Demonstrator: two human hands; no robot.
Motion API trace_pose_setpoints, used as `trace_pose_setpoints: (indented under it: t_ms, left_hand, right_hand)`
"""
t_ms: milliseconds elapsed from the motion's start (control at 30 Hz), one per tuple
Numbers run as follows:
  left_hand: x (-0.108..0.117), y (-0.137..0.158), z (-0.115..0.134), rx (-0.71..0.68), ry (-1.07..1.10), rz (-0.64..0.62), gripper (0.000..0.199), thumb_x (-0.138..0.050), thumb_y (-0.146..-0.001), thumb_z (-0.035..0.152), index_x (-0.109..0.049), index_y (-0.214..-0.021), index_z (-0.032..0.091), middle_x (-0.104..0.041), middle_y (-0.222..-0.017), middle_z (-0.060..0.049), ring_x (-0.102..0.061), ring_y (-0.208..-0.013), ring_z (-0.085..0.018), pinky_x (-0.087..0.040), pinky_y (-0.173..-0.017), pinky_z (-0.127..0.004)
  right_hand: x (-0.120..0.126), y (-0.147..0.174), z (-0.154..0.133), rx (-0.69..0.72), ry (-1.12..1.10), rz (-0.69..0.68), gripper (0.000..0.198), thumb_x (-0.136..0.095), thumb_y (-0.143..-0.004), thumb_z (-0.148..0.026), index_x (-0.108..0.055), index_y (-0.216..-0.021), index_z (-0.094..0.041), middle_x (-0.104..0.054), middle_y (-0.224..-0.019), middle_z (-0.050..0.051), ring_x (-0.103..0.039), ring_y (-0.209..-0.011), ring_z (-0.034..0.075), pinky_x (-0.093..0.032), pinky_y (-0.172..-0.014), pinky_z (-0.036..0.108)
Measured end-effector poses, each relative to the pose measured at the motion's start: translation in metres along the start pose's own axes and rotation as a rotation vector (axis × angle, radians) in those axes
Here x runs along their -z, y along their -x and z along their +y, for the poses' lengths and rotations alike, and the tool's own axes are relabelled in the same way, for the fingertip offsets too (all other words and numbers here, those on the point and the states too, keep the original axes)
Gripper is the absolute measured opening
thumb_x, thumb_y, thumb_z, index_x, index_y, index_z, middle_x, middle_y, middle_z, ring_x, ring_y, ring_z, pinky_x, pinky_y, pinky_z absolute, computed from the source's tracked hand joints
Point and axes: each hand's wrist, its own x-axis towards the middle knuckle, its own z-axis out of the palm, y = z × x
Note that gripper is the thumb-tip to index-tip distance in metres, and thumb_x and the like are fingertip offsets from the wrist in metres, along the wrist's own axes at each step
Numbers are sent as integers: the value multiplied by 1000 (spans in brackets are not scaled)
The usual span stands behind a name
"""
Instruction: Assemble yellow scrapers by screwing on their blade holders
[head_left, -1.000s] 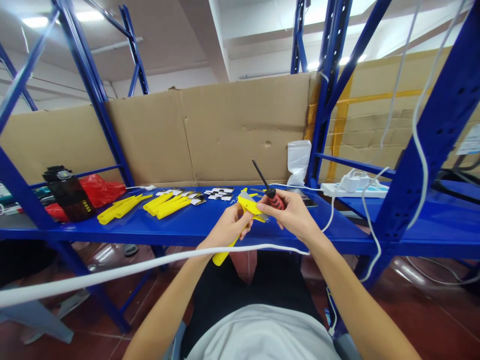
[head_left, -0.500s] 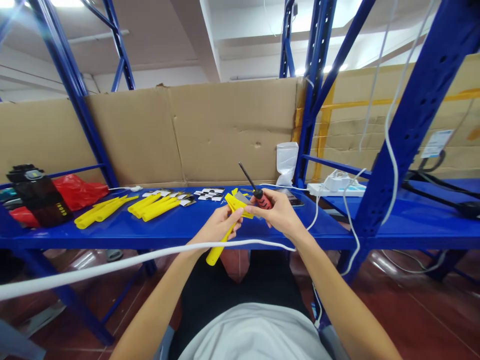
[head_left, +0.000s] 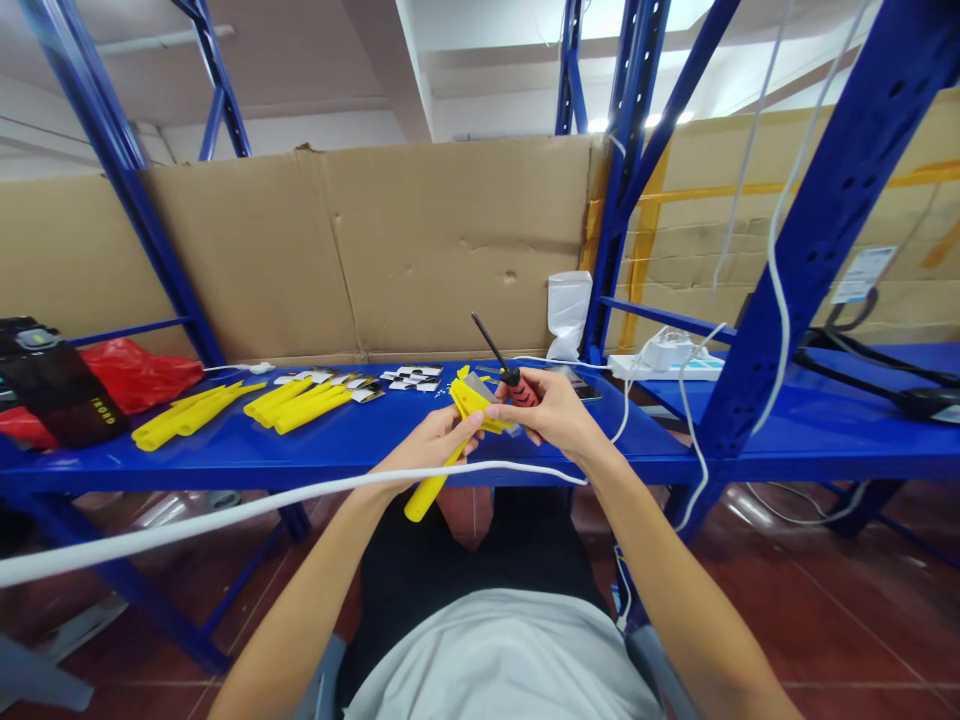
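Note:
My left hand [head_left: 436, 438] is closed around the neck of a yellow plastic scraper [head_left: 429, 497], whose handle slants down toward my lap. A flat metal blade [head_left: 480, 386] lies at the scraper's wide head. My right hand [head_left: 561, 412] grips a screwdriver [head_left: 523, 390] by its red and black handle, its shaft pointing up and left, away from the scraper. The thumb and fingers of that same hand also press at the blade end of the scraper. Fingers hide part of the head.
More yellow handles [head_left: 300, 402] lie left on the blue bench [head_left: 360, 445], near several metal blades [head_left: 412, 377]. A black bottle [head_left: 64, 390] and red bag [head_left: 142, 372] stand further left. A white cable [head_left: 300, 497] crosses before my forearms. A power strip [head_left: 664, 366] sits right.
The camera view has shifted slightly, so the bench appears a little higher and further left. At the scraper head the blade's angle has changed a little. Both hands keep their hold.

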Motion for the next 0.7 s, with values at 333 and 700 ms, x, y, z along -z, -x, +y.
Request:
trace_pose_setpoints:
  t_ms: [333, 700]
  left_hand:
    - [5, 2, 0, 33, 99, -55, 60, -74, -94, 75, -62, -103, 16, -57, -83, 0, -51, -63, -9, -44, -56, -23]
    - [1, 3, 0, 34, 128, -133, 58, -78, -93, 70, -63, -103, 15, -63, -88, -2, -53, -56, -7, -43, -52, -22]
  right_hand:
    - [2, -1, 1, 17, 58, -32, 55, -98, -70, -62, -75, -89, -17, -65, -75, -1, -49, -50, 9, -40, -34, 23]
    - [7, 4, -6, 24, 59, -18, 54, -99, -70, -60, -74, -89, -16, -65, -74, -2, -47, -48, 7, -38, -35, 23]
